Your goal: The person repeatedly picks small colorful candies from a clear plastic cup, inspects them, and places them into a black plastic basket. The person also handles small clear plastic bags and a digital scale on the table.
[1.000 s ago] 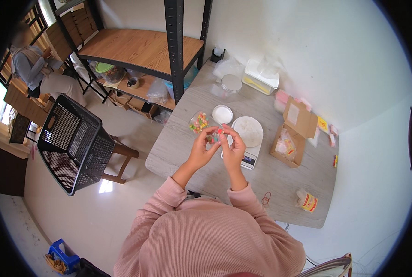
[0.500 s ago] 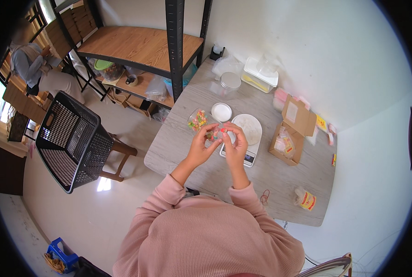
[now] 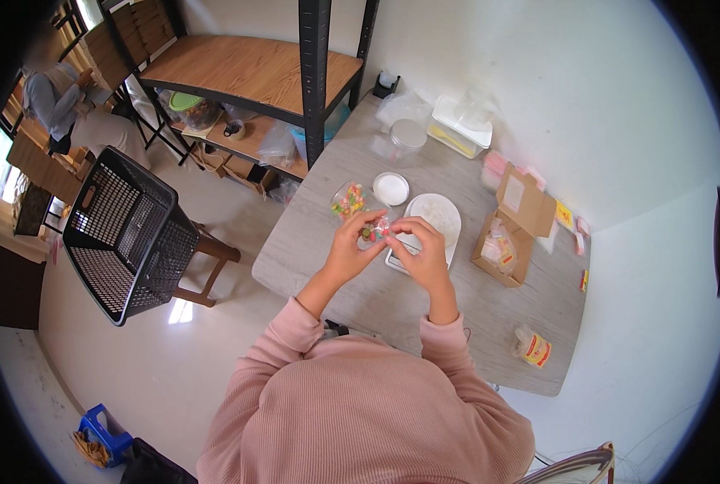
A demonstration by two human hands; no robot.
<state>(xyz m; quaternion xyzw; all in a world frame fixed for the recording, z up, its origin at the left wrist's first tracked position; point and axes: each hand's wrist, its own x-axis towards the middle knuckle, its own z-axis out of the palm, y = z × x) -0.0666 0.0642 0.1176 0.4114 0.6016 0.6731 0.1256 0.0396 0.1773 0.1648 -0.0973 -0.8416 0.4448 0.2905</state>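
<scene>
- A pink ribbed sweater was worn by the person, and both forearms were raised over the near edge of the grey wood-grain table.
- A small clear packet of coloured sweets was held above the table, between the two hands and just in front of the scale.
- The left hand was closed on the left side of the packet, with the fingertips pinched on it.
- The right hand was closed on the right side of the packet, thumb and fingers pressed together on its edge.
- A white kitchen scale with a round white plate on it was set directly behind the hands.
- A clear bag of coloured sweets was laid left of the scale, and a round white lid was placed just beside it.
- An open cardboard box was stood right of the scale; a small yellow and red packet was laid near the table's right front corner.
- A clear jar and a white lidded container were positioned at the far end of the table.
- A black mesh basket was rested on a stool, well apart on the left.
- A black-framed shelf with wooden boards was stood beyond the table.
- Another person was seated at the far left.
</scene>
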